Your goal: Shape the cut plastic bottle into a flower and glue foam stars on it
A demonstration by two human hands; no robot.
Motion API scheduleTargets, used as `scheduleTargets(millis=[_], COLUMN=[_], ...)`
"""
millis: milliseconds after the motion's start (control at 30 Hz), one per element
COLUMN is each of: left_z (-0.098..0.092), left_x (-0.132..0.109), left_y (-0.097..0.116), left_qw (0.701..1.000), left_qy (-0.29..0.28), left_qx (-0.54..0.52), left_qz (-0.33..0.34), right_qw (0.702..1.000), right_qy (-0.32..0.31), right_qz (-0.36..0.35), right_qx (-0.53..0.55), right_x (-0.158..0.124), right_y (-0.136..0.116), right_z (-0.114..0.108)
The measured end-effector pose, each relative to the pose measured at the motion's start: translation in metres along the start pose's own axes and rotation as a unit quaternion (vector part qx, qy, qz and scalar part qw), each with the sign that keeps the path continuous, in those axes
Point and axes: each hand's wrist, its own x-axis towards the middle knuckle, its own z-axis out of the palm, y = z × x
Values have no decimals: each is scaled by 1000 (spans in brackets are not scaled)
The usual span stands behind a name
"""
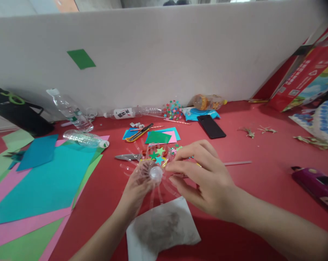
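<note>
Strip-cut clear bottle piece (pixel 156 174) sits mid-frame, held in the grip of the left hand (pixel 136 186), just beside the right hand (pixel 210 177), whose grip cannot be told.

Single head-worn view, facing forward and down, close over the left hand (pixel 136 185) and right hand (pixel 207 175), reaching the desk's (pixel 267 152) far edge

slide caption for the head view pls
Over a red table, the left hand holds a strip-cut clear plastic piece, the right hand at one side of it.
</note>
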Motion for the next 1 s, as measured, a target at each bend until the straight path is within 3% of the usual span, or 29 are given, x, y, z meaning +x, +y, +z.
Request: scheduleTargets(millis=[233, 500, 800, 1000], left_z=[-4, 4, 5, 2], left_x=[2, 0, -1, -1], left_y=[-4, 3, 2, -5], left_qw=[997, 992, 988, 988], left_qy=[-18, 26, 43, 56], left_qx=[65, 114, 138, 130], left_qz=[29, 40, 47, 64], right_qw=[1000, 998, 997, 997], right_qy=[-10, -18, -77, -32], right_qz=[8, -5, 20, -12], right_qx=[-20, -62, -2, -67], right_x=[1, -3, -2, -10], right_y=[-1, 1, 2, 4], right_z=[-1, 3, 7, 21])
